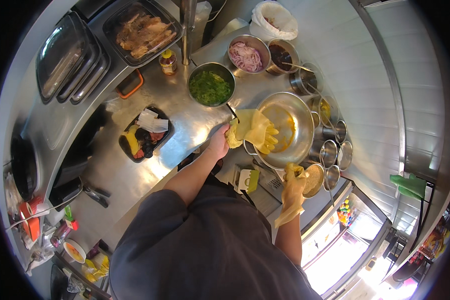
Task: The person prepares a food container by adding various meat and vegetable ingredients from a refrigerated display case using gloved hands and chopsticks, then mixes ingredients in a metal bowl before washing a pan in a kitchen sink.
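Observation:
My bare left hand (220, 141) grips a limp yellow rubber glove (258, 129), whose fingers hang over the rim of a wide steel bowl (303, 123). Bunched yellow material (233, 135) shows at my fingers; I cannot tell whether it belongs to that glove. On my right hand (294, 180) is another yellow glove, loose at the wrist. Its fingers are curled by the bowl's near rim, and whether they hold anything is hidden. Orange-yellow residue (285, 129) coats the bowl's bottom. Right beside my right hand stands a pot of pale brown grains (314, 180).
Pots of chopped greens (210, 87), sliced red onion (245, 56) and dark sauce (281, 56) stand behind. Several steel pots (328, 152) with long ladles line the right. A black tray of food (144, 135) lies on the left counter. Lidded trays (69, 60) sit on a shelf.

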A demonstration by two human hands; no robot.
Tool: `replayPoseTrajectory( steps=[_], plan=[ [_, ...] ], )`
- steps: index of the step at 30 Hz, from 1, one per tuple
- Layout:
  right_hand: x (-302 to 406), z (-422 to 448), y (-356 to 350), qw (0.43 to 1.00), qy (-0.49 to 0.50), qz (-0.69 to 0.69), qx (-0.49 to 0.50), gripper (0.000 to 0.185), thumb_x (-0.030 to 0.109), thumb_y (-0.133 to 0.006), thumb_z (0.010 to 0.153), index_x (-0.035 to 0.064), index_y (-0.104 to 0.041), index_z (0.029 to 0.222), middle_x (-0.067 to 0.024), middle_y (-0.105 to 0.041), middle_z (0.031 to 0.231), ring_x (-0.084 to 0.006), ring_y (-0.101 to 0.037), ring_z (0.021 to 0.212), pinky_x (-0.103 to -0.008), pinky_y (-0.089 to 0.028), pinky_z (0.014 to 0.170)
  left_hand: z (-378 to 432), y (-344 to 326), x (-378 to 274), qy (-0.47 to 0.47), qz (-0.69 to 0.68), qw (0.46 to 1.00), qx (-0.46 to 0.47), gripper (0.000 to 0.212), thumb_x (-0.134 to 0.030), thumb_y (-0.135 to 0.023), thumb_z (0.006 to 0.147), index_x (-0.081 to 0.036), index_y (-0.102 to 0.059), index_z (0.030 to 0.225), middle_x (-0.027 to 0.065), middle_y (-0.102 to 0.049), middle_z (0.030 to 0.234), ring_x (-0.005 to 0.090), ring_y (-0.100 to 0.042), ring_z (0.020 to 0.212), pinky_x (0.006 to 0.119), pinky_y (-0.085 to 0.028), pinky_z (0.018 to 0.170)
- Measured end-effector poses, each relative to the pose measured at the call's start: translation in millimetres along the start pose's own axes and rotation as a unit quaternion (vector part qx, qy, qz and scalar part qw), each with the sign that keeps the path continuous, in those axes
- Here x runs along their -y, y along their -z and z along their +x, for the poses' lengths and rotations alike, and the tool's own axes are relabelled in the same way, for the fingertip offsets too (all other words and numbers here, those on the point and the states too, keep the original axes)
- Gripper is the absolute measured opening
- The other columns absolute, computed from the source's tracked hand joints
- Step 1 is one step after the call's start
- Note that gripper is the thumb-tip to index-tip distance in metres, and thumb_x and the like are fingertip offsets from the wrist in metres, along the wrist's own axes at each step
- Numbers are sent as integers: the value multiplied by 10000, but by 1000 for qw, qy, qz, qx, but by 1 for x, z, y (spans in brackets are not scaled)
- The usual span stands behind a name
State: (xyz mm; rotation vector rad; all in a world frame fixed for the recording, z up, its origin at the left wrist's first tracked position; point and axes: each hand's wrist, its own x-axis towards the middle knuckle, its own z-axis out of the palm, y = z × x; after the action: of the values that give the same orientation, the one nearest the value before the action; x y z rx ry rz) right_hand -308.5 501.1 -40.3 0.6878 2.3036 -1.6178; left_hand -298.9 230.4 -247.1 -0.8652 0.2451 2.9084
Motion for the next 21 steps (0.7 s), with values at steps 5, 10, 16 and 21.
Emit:
replayPoseTrajectory(
  steps=[5,10,16,21],
  plan=[
    [-15,2,9,1000,11,-22,-17,213,258,-769,993,87,-641,984,27,-569,798,-61,-466,647,-220,-347,552,-2,-9,-5,38,-20,997,59,366,-245,-486,1106,-16,-617,1359,117,-716,1302,251,-710,1147,412,-573,999],
    [-7,2,5,1000,11,-12,-18,215,252,-768,986,74,-648,996,28,-573,796,-65,-472,663,-227,-367,591,12,8,-6,48,55,995,60,253,-136,-582,1067,-17,-587,1291,146,-719,1243,277,-744,1032,427,-621,893],
    [9,9,5,999,39,11,-6,195,218,-756,994,55,-649,990,30,-564,767,-57,-457,633,-224,-350,567,16,-16,-6,55,51,997,-16,187,-86,-627,1048,-4,-573,1208,164,-718,1174,297,-758,974,429,-644,847],
    [16,17,3,999,22,42,-5,155,192,-770,993,92,-662,945,42,-588,768,-45,-457,595,-221,-340,526,14,-23,-11,83,31,995,-47,171,-75,-606,1053,2,-579,1203,190,-703,1176,330,-757,971,454,-651,820]
  ],
)
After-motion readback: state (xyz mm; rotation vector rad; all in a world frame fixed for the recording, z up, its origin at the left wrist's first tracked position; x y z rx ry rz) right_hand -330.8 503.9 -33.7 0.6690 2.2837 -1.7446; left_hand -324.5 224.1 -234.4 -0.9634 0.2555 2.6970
